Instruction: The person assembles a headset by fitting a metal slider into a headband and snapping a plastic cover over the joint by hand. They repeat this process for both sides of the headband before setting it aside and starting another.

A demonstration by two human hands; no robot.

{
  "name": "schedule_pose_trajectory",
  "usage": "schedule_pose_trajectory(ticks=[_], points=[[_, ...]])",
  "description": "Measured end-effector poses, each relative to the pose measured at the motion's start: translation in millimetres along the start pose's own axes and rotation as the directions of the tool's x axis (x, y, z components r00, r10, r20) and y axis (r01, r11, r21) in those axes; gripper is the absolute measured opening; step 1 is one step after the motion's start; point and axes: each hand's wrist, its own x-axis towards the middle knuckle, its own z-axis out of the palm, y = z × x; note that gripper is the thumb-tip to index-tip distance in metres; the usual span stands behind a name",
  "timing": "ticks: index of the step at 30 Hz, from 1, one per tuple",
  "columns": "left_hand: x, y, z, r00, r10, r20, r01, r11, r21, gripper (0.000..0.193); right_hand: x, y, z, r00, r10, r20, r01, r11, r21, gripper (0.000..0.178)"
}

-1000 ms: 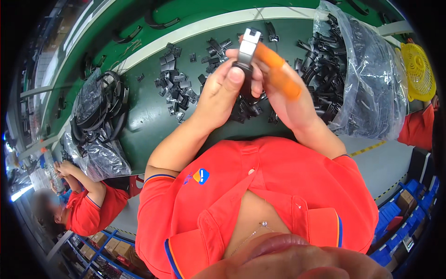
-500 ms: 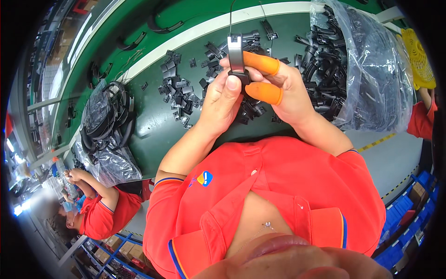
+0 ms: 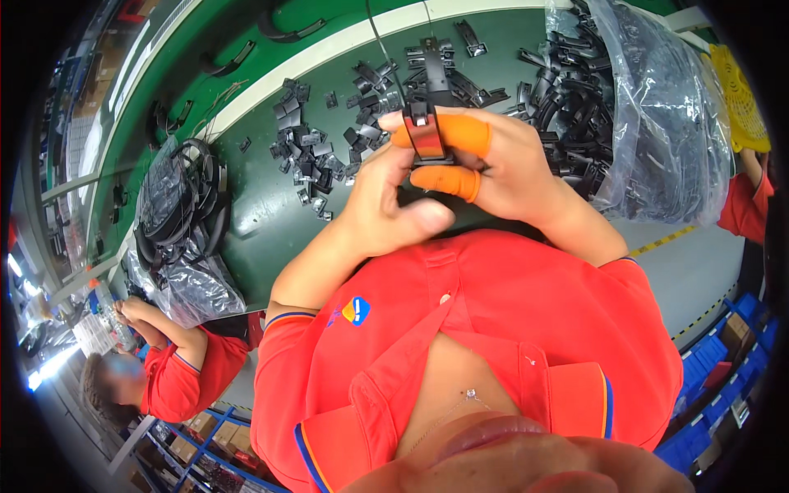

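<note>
– What does your right grip have?
– My right hand [image 3: 516,171], with orange rubber finger covers [image 3: 464,135] on its thumb and forefinger, is pinched on a glossy, dark, curved plastic piece [image 3: 423,138], raised above the counter in front of my chest
– And the left?
– My left hand [image 3: 376,205] is just beside it, thumb standing away from the fingers; the fingertips are partly hidden, so I can't tell whether they touch the piece
– What lies beyond?
– On the green counter with a white edge [image 3: 255,209], small black plastic clips [image 3: 316,168] lie scattered, and curved black parts [image 3: 567,123] are heaped at the mouth of a large clear plastic bag [image 3: 657,131] on the right
– Farther off?
– A co-worker in a red shirt [image 3: 177,382] at the left, and a yellow slotted plastic object [image 3: 734,99] past the bag at the right
</note>
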Motion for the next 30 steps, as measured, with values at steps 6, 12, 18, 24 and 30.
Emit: schedule_pose_trajectory(ticks=[6,12,18,24,30], points=[[5,-11,17,0.931,0.345,-0.116,-0.278,0.879,0.387,0.047,0,13,6,0.991,-0.123,-0.045,0.125,0.991,0.052,0.031],[19,-8,-3,0.970,0.147,0.194,-0.211,0.906,0.368,0.053,-4,22,-3,0.999,-0.039,0.033,0.039,0.999,0.000,0.030],[51,-2,-35,0.861,0.228,0.455,-0.480,0.658,0.579,0.034,5,22,-13,0.983,-0.141,-0.114,0.130,0.986,-0.102,0.037],[148,-20,-104,0.912,0.225,0.344,-0.388,0.197,0.900,0.031,75,52,-46,0.843,0.302,-0.445,-0.284,0.953,0.108,0.027],[195,-53,-123,0.894,0.400,0.202,-0.206,-0.032,0.978,0.040,160,199,-106,0.873,0.100,-0.477,-0.383,0.746,-0.545,0.025]])
